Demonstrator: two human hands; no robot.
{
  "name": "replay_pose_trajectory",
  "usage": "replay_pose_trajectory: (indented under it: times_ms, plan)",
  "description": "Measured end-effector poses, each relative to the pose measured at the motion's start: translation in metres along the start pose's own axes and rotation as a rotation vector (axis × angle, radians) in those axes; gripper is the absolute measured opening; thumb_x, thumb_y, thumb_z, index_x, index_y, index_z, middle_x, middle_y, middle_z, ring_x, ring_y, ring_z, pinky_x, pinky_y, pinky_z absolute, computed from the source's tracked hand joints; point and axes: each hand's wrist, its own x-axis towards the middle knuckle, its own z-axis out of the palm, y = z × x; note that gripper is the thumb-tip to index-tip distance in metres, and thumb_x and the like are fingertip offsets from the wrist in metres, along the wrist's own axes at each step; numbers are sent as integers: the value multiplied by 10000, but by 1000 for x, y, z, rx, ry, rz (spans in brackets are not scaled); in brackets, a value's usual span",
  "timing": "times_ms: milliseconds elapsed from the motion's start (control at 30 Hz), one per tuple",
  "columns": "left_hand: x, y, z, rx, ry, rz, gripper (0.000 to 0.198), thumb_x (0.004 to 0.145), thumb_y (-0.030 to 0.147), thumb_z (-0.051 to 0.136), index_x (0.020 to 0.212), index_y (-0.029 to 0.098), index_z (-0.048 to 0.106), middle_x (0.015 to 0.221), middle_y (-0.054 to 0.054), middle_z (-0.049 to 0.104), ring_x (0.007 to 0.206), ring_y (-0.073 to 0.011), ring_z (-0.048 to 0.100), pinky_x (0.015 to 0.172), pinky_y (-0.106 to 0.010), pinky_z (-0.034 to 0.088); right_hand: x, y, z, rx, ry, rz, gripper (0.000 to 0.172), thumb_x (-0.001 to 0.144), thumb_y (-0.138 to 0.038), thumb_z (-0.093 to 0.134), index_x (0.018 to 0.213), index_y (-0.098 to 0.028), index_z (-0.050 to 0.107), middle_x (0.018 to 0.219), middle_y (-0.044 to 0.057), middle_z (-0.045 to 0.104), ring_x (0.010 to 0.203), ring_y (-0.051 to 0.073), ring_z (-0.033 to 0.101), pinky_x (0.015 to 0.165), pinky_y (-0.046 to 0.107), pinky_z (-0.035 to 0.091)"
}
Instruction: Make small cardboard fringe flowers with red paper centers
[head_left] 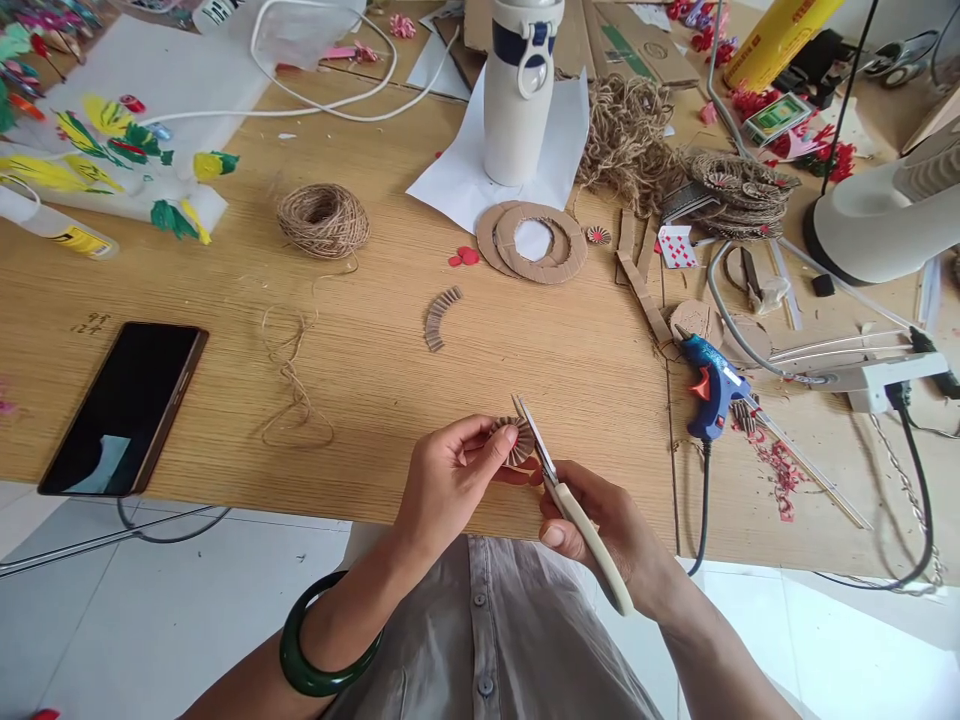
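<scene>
Close to the table's front edge, my left hand [457, 470] pinches a small round rosette of corrugated cardboard [517, 446] between thumb and fingers. Part of the rosette is hidden by my thumb. My right hand [600, 520] is closed round the cream handles of a pair of scissors [589, 545]. The scissor blades point up and to the left, right beside the rosette's edge, and look nearly closed. A curved strip of corrugated cardboard [442, 318] lies on the table beyond my hands.
A blue glue gun [712, 385] with its cable lies to the right. A twine ball [324, 220], loose twine [294, 375] and a phone [124, 410] are at left. Cardboard rings [566, 262], red discs [466, 256] and a white bottle [517, 120] stand or lie farther back.
</scene>
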Motion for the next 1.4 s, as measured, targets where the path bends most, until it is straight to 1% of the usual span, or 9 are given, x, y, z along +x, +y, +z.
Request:
replay_pose_trajectory:
  times_ms: [233, 367, 500, 667, 800, 900, 1100, 1233, 1400]
  plan:
    - [0, 2, -2, 20, -26, -13, 259, 874, 418, 656, 808, 171, 698, 810, -44, 766, 701, -207, 749, 669, -272, 617, 0, 0, 1, 48, 3, -5, 643, 783, -686, 666, 1098, -129, 603, 771, -5, 477, 709, 145, 401, 613, 280, 299]
    - [1, 0, -3, 49, -27, 2, 263, 880, 419, 650, 776, 178, 670, 790, -30, 750, 754, -207, 750, 705, -263, 606, 0, 0, 0, 46, -4, -3, 610, 801, -657, 670, 1090, -123, 605, 743, -16, 458, 677, 133, 383, 593, 278, 286]
    - [3, -2, -4, 78, -25, 8, 274, 882, 414, 647, 743, 179, 651, 768, -23, 740, 740, -189, 741, 703, -244, 587, 2, 3, 1, 60, -4, -8, 554, 819, -612, 678, 1065, -121, 604, 734, -20, 451, 654, 122, 372, 574, 273, 295]
    - [3, -2, -6, 71, -31, -21, 269, 876, 423, 652, 787, 171, 686, 766, -31, 748, 731, -195, 746, 680, -245, 581, 3, 9, 3, 74, 14, -27, 500, 835, -575, 681, 1049, -129, 605, 733, -19, 460, 637, 116, 383, 553, 263, 318]
    - [3, 0, -7, 60, -35, -32, 269, 870, 421, 660, 781, 169, 699, 755, -38, 755, 719, -202, 750, 677, -249, 585, 2, 12, 4, 41, 47, -31, 495, 815, -588, 696, 1002, -136, 617, 693, -28, 451, 607, 111, 369, 522, 261, 291]
    - [4, 2, -8, 37, -33, -52, 269, 855, 426, 673, 772, 172, 707, 751, -47, 758, 718, -218, 753, 669, -265, 596, 1, 12, 3, -7, 71, -30, 509, 795, -599, 711, 985, -134, 632, 672, -33, 430, 615, 115, 349, 525, 264, 269]
    - [4, 2, -10, -64, -53, -95, 247, 813, 413, 717, 753, 174, 725, 743, -48, 737, 700, -230, 743, 642, -296, 620, 0, 8, 4, -59, 78, 17, 572, 756, -650, 717, 980, -129, 637, 653, -30, 441, 619, 127, 362, 541, 275, 277]
    - [5, 3, -12, -44, -84, -115, 257, 828, 422, 699, 770, 173, 728, 744, -55, 736, 700, -226, 738, 654, -305, 629, -1, 9, 3, -80, 75, 19, 545, 763, -629, 725, 975, -135, 637, 649, -39, 409, 621, 124, 339, 546, 276, 260]
    - [5, 4, -14, -39, -85, -121, 257, 835, 413, 696, 752, 171, 726, 730, -53, 730, 667, -209, 727, 638, -284, 624, -1, 17, 2, -70, 82, 4, 494, 751, -576, 767, 944, -141, 634, 619, -57, 383, 580, 107, 312, 513, 269, 234]
